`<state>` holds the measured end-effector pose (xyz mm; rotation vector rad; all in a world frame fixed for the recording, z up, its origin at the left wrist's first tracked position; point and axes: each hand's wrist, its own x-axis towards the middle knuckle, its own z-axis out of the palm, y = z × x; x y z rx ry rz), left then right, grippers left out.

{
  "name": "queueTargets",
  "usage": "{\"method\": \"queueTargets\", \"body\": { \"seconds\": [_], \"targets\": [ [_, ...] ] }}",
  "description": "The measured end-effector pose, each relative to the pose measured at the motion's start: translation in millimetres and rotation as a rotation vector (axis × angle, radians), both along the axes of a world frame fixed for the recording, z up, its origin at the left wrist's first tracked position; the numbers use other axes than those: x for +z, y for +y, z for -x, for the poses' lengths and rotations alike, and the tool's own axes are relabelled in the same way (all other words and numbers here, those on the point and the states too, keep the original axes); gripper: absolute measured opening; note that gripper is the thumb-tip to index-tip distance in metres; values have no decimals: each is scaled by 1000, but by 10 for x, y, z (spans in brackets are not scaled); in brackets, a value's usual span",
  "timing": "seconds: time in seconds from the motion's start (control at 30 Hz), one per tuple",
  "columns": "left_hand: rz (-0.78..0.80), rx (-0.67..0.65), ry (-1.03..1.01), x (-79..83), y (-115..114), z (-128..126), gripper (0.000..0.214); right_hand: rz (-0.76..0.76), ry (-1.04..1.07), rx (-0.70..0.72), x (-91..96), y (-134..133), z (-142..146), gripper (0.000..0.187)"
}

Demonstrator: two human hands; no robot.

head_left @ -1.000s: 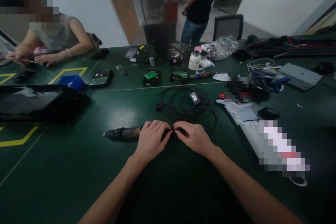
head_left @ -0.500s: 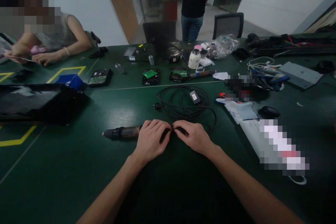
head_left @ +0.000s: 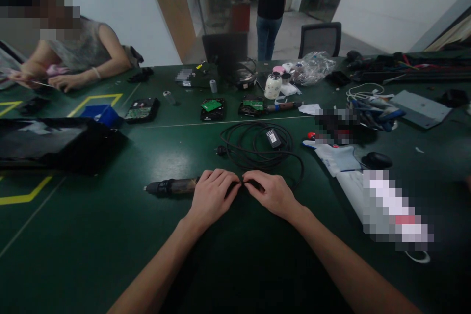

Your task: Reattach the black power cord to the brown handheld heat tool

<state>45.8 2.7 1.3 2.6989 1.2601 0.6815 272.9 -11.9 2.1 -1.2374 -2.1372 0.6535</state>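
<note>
A dark electric screwdriver lies on the green table with its tip to the left. My left hand is closed around its rear end, hiding that part. Opposite it, my right hand pinches the end of a black power cord, fingertips meeting those of the left. The exact joint between cord and screwdriver is hidden by the fingers. Behind both hands the cord lies in loose coils, with a two-pin plug and a labelled black box on it.
Hard drives and a second screwdriver lie farther back, near a pale bottle. White gloves and a black mouse are at right. A black bin stands left. One person sits back left; another stands behind.
Both hands stay in the same place with almost no movement. The view has shifted slightly, and the standing person has moved a little.
</note>
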Motion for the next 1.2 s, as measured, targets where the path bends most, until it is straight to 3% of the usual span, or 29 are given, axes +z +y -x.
{"method": "queueTargets", "body": {
  "seconds": [1.2],
  "targets": [
    [-16, 1, 8, -6, 1, 4, 15, -23, -14, 5, -31, 7, 1, 18]
  ]
}}
